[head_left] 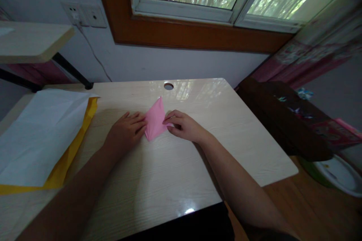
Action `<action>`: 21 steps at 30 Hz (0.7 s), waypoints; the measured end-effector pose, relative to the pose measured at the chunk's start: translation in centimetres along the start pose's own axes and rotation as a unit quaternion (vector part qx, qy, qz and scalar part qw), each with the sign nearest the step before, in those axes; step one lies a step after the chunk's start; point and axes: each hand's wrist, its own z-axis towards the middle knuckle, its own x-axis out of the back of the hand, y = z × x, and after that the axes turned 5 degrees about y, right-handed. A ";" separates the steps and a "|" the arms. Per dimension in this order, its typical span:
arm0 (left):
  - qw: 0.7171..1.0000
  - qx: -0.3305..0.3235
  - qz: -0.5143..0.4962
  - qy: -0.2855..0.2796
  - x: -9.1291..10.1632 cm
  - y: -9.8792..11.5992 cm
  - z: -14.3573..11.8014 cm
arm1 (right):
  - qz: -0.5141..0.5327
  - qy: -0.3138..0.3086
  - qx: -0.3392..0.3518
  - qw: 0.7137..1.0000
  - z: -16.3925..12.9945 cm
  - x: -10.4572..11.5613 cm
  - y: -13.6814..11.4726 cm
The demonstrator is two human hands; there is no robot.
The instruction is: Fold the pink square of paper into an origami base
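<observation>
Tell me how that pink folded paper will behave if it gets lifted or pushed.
The pink folded paper looks thin, so probably very light and floppy, stiffer along its creases. The table is glossy, so it may slide easily. Left hand and right hand are pinning its edges flat.

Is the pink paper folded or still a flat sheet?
Folded: the pink paper forms a narrow pointed kite shape, with the left hand and right hand pressing its sides.

Pink folded paper (155,120): narrow kite-like shape, pointed tip aimed away from person, creased, lying mostly flat on pale wood-grain worktop (169,173), mid-width, nearer far edge, just short of cable hole (168,86).
</observation>
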 end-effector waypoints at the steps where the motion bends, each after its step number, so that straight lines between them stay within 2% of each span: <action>1: 1.000 -0.002 0.005 0.004 0.0 0.0 0.0 | 0.009 0.008 -0.001 1.000 0.0 0.0 0.0; 4: 1.000 -0.008 -0.002 0.009 -0.3 0.0 0.0 | 0.021 0.049 -0.009 0.999 0.1 -0.2 0.3; 8: 1.000 -0.009 -0.024 0.011 -0.5 -0.1 -0.1 | -0.025 0.085 -0.020 0.996 0.1 -0.4 1.0; 15: 0.999 -0.020 -0.021 -0.027 -0.8 -0.5 0.0 | -0.050 0.056 -0.021 0.997 -0.2 -0.3 1.4; 21: 0.997 -0.045 0.006 -0.062 -0.4 0.2 0.1 | -0.042 0.048 0.018 0.998 -0.2 -0.2 0.9</action>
